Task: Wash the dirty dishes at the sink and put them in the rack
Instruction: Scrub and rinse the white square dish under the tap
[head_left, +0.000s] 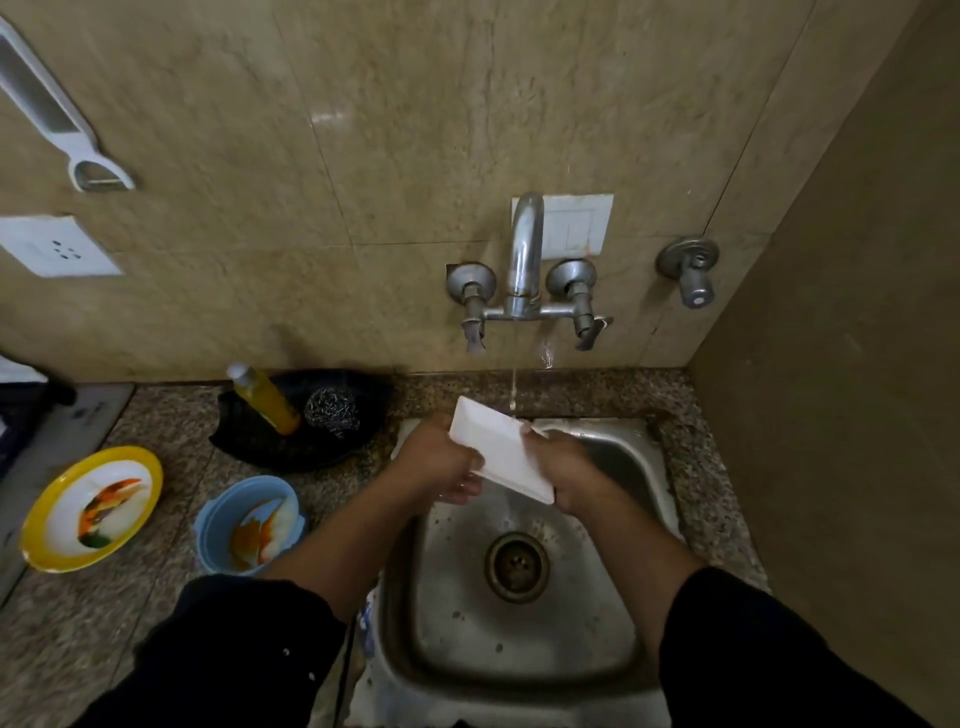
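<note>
Over on the far left wall hangs a white peeler (62, 130), with a white socket (57, 247) below it. Beneath them, on the speckled stone tabletop (67, 623), sits a yellow-rimmed plate (91, 506) smeared with orange and green leftovers. Just to its right is a blue bowl (249, 525), also streaked with orange residue. Farther back, against the wall, a black tray (291, 447) holds a yellow soap bottle (265, 397) leaning to the left and a steel scrubber (332, 410) beside it.

To the right of these, the steel sink (452, 623) is set into the tabletop, its drain (517, 566) near the middle. Both arms, in dark sleeves, reach over the basin. The left hand (441, 462) grips the left edge of a white rectangular dish (501, 457), with its fingers curled under. The right hand (571, 473) clasps the dish's right side. The dish is tilted and held above the far part of the sink, not resting on anything.

A chrome tap (524, 254) is fixed to the wall above it, in front of a white switch plate (576, 223). A thin stream of water (514, 384) falls from the tap to the far edge of the dish. Farther right on the wall is a separate metal valve (693, 275).
</note>
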